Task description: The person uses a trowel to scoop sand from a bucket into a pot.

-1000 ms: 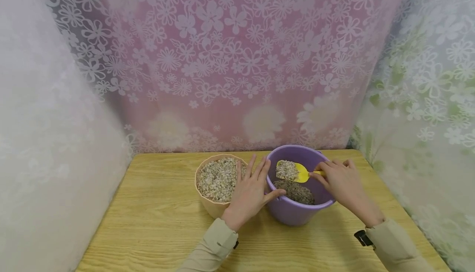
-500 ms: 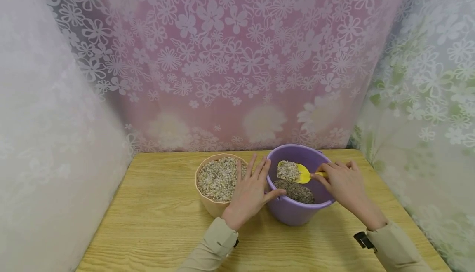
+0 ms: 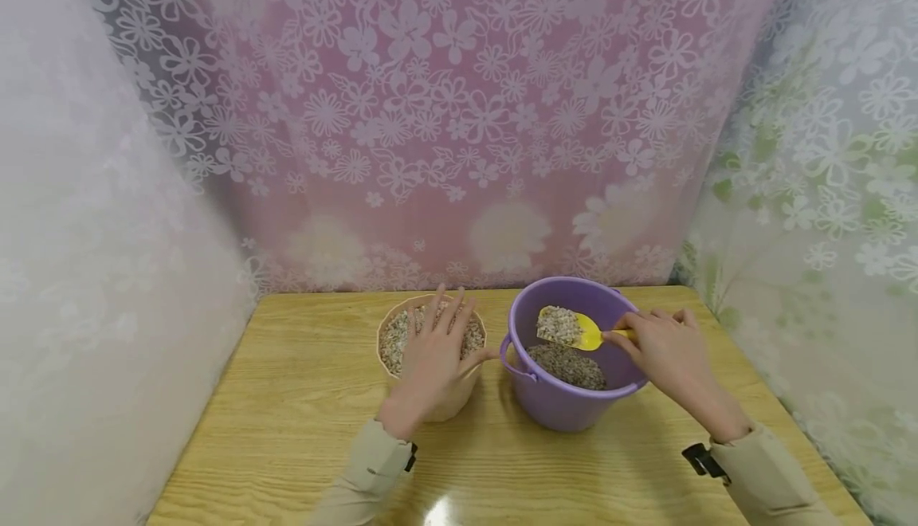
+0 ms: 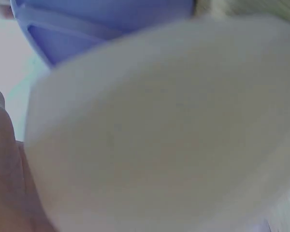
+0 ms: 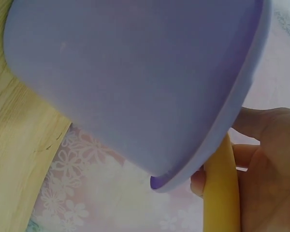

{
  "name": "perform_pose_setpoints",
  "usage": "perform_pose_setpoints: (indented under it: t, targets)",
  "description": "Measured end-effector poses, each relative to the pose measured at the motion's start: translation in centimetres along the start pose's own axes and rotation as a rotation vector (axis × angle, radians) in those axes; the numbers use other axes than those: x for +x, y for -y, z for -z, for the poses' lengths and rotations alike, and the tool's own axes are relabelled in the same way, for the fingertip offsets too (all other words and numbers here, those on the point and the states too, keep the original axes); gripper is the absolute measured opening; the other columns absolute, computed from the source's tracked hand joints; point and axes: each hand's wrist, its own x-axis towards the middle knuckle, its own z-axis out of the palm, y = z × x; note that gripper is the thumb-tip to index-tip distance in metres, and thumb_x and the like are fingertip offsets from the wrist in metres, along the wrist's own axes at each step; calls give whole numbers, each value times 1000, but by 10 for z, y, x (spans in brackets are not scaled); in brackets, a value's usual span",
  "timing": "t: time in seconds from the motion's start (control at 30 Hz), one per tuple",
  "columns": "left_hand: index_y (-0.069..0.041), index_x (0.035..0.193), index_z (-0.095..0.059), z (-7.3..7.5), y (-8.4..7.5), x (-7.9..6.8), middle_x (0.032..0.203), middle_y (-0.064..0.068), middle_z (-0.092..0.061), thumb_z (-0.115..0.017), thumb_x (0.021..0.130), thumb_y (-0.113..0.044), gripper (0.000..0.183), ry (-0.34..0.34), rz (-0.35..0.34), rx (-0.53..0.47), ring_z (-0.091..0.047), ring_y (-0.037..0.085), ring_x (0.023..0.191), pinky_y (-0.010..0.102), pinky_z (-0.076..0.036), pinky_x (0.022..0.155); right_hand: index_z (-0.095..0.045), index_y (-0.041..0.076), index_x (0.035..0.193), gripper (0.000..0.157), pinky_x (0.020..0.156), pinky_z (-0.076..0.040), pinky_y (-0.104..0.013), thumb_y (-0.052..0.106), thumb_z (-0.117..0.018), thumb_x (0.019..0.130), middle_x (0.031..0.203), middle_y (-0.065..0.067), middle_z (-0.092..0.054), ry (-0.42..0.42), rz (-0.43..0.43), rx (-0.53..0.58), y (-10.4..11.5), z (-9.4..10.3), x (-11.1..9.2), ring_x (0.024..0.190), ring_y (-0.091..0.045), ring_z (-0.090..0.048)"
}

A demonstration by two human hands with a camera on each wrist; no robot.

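In the head view my right hand (image 3: 663,351) grips the yellow handle of a small plastic shovel (image 3: 590,333). Its blade carries a heap of pale grains (image 3: 559,324) inside the mouth of a purple bucket (image 3: 562,418). Darker grains (image 3: 570,365) lie at the bucket's bottom. Over a peach pot (image 3: 452,406) full of grains, my left hand (image 3: 433,367) is spread with straight fingers; whether it touches the pot or grains cannot be told. The right wrist view has the shovel's handle (image 5: 221,188) in my fingers, beside the bucket's wall (image 5: 125,72). A blurred pot wall (image 4: 159,130) fills the left wrist view.
Both containers stand near the back of a wooden table (image 3: 301,430), with a narrow gap between them. A pink floral curtain (image 3: 430,151) hangs behind the table, and pale sheets close off both sides. The bucket's loop handle (image 3: 511,363) points toward the pot.
My left hand has moved left, off the bucket's rim and over the pot, uncovering the bucket's loop handle. The right hand and loaded shovel have barely shifted.
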Motion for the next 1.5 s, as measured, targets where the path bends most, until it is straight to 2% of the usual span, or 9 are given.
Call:
perform_pose_setpoints:
  t: [0.1,0.37,0.63,0.87,1.17,1.23,1.43,1.5]
  targets:
    - [-16,160,-33,6,16,-7,167,5,-23,-47,94,-70,87,-27,32,20,-6,28,157,66,-3,121,-76,19,87,21,73,-35,-48,40,-75,89,67,9,-65,18,-4,2,1,2,1,62,-14,-52]
    - [-18,161,-32,15,54,-31,166,7,-27,-56,92,-66,86,-60,117,7,-7,30,157,66,2,120,-76,20,87,23,73,-34,-46,42,-73,91,66,11,-63,58,-30,13,3,3,1,61,-12,-50]
    - [-15,160,-33,12,81,-54,165,8,-30,-56,94,-64,85,-54,196,-15,-6,30,157,67,5,120,-78,18,88,24,73,-35,-47,41,-73,91,68,7,-67,55,-37,18,1,3,4,63,-15,-56]
    - [-13,160,-32,10,87,-64,164,9,-32,-54,96,-62,84,-49,185,-28,-4,30,157,66,9,120,-78,18,90,25,74,-35,-49,42,-73,91,71,6,-69,68,-52,33,1,8,8,64,-16,-58]
    - [-11,160,-32,8,90,-65,164,9,-33,-53,97,-63,85,-71,168,-22,-8,33,156,66,8,120,-78,18,91,26,75,-36,-50,43,-72,92,70,6,-70,63,-19,20,6,18,18,61,-14,-58]
    - [-11,160,-32,7,90,-65,164,9,-33,-53,97,-64,85,-74,166,-24,-9,34,156,66,8,120,-78,17,92,27,76,-35,-50,43,-71,92,75,5,-72,71,-11,20,10,22,23,63,-14,-58]
    - [-12,161,-31,6,89,-63,164,8,-32,-52,97,-63,84,-67,174,-46,-4,29,157,65,10,120,-77,19,96,29,77,-34,-47,45,-67,95,94,2,-76,128,11,31,34,33,44,85,-23,-61]
    - [-12,161,-31,6,88,-62,164,8,-33,-53,97,-62,84,-67,172,-49,-3,28,157,65,10,120,-76,19,96,28,76,-32,-45,46,-67,95,94,2,-76,144,22,43,44,35,52,84,-22,-62]
